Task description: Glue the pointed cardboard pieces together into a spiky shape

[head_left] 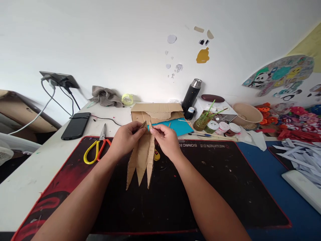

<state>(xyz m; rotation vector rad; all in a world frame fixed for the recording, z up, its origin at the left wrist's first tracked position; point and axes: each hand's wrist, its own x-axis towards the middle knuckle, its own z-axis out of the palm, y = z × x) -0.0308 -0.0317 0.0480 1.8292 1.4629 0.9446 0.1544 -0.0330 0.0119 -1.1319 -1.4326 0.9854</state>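
A folded piece of brown cardboard (141,155), cut into long pointed strips at its lower end, is held up over the dark mat. My left hand (129,135) pinches its upper left point between thumb and fingers. At the upper right point, my right hand (164,137) grips the cardboard the same way. Partly hidden behind the cardboard and my right hand lies a yellow tool (156,155), perhaps a utility knife. Scissors (96,149) with one yellow and one red-orange handle rest left of my left hand, blades pointing away.
A black phone (76,126) lies at the left, near a grey cloth (105,96) and a tape roll (127,99). Behind my hands stand a cardboard piece (160,107) and a black thermos (192,93). Paint jars (212,126) and a brush cup (201,121) stand right; paper strips (304,159) lie farther right.
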